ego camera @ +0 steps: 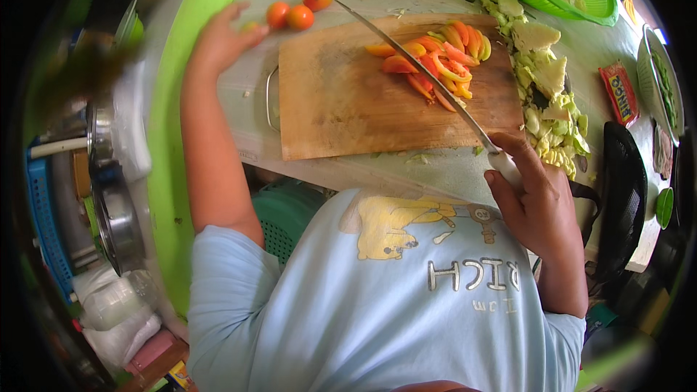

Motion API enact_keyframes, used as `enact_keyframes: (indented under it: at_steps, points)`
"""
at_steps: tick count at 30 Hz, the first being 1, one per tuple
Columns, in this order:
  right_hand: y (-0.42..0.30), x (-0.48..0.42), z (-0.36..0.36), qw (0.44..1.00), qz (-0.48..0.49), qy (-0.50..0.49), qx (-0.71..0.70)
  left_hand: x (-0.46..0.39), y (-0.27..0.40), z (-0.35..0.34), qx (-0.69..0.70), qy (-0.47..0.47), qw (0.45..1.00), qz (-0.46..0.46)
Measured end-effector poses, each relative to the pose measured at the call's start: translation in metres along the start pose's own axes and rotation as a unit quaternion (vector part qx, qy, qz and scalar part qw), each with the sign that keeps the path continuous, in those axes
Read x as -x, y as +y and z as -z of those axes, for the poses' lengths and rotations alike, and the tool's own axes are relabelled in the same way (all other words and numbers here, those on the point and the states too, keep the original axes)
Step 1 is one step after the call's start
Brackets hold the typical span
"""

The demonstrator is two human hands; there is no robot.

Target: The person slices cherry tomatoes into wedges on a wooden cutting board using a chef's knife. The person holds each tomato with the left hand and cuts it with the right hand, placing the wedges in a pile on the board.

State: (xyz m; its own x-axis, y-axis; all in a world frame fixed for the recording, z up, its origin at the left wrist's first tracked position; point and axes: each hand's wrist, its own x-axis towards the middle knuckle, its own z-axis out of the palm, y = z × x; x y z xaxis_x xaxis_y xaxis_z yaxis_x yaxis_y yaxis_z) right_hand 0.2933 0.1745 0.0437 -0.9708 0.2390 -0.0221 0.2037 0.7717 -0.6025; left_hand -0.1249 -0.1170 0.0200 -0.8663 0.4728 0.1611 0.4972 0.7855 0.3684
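Note:
My right hand (536, 190) is closed round the white handle of a long kitchen knife (405, 54). Its blade slants up and left over a wooden cutting board (332, 98), across a pile of sliced tomato (452, 60). At the upper left, my left hand (226, 38) is slightly blurred, fingers apart, beside several whole tomatoes (300, 17) that lie beyond the board's far left corner. A smaller greenish one (250, 27) is partly hidden by that hand. No object shows in its grasp.
Cabbage trimmings (536, 65) line the board's right side. Behind them is a green plastic basket (609, 8) of shredded cabbage. Farther right are a red packet (619, 92), a black mesh item (621, 201) and a pale basket (645, 76) with green vegetables. A metal handle (269, 98) sticks out from the board's left end.

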Motion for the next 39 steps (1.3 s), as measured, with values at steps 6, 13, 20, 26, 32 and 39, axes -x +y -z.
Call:
enact_keyframes:
  at_steps: [6,13,20,26,32,39]
  points:
    - [-0.014,-0.013,0.009,0.988,-0.031,-0.142,-0.057,0.037,-0.024,-0.014,0.159,0.016,0.986,0.047]
    - [-0.01,-0.012,0.006,0.984,-0.102,-0.125,-0.08,0.116,0.078,-0.029,0.486,-0.011,0.869,-0.096]
    - [-0.005,-0.002,-0.001,0.992,-0.082,-0.079,-0.054,0.164,0.14,-0.062,0.326,-0.009,0.94,-0.101]
    - [-0.021,0.004,0.005,0.998,0.01,-0.047,-0.042,0.162,0.147,-0.066,0.288,0.052,0.94,-0.177]
    - [-0.034,0.007,0.011,0.995,0.015,-0.094,-0.004,0.163,0.147,-0.071,0.301,0.082,0.937,-0.157]
    - [-0.037,0.01,0.011,0.995,0.022,-0.101,0.019,0.163,0.147,-0.074,0.324,0.075,0.933,-0.136]
